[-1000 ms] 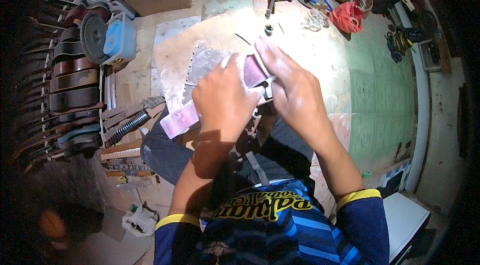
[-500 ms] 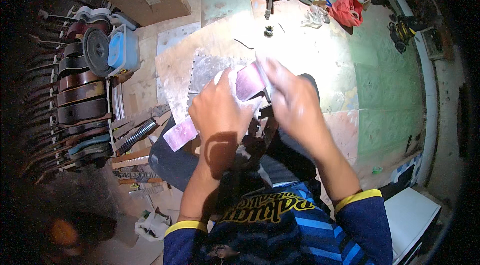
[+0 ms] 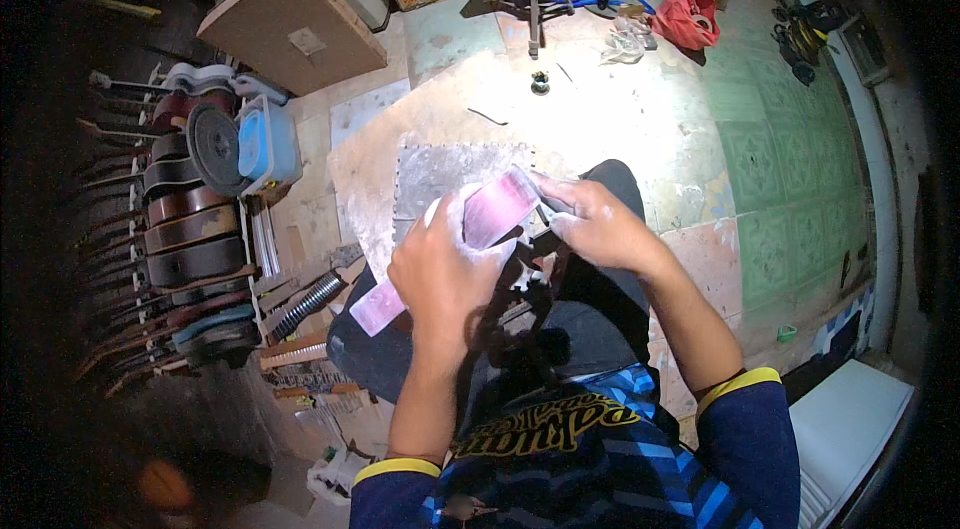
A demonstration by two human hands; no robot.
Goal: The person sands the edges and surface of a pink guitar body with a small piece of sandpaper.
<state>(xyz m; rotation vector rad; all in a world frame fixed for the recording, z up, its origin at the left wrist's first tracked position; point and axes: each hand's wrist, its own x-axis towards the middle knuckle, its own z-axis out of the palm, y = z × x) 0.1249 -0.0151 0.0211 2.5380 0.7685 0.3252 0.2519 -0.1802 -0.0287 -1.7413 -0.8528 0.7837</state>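
Note:
A long flat bar (image 3: 502, 206), pink-purple and shiny, lies slantwise over my lap. My left hand (image 3: 437, 269) is wrapped round its middle, with one end sticking out at the lower left and the wider end up at the right. At that upper right end my right hand (image 3: 608, 229) is closed, its fingertips and thumb against the bar's edge. Something thin and dark shows between that thumb and the fingers, too small to make out. White dust coats the fingers of both hands. Below the bar, the space between my knees is in shadow.
A grey foam mat (image 3: 430, 169) lies on a board before me. A small metal piece (image 3: 540, 82) and a thin dark strip (image 3: 487, 116) lie beyond. Guitars (image 3: 195, 239) stand racked at left, beside a blue tub (image 3: 262, 147). A red bag (image 3: 686, 17) sits at the far right.
My right hand, blurred earlier, is sharp now and sits lower along the bar's end. The view has shifted, so the whole scene appears lower and further right.

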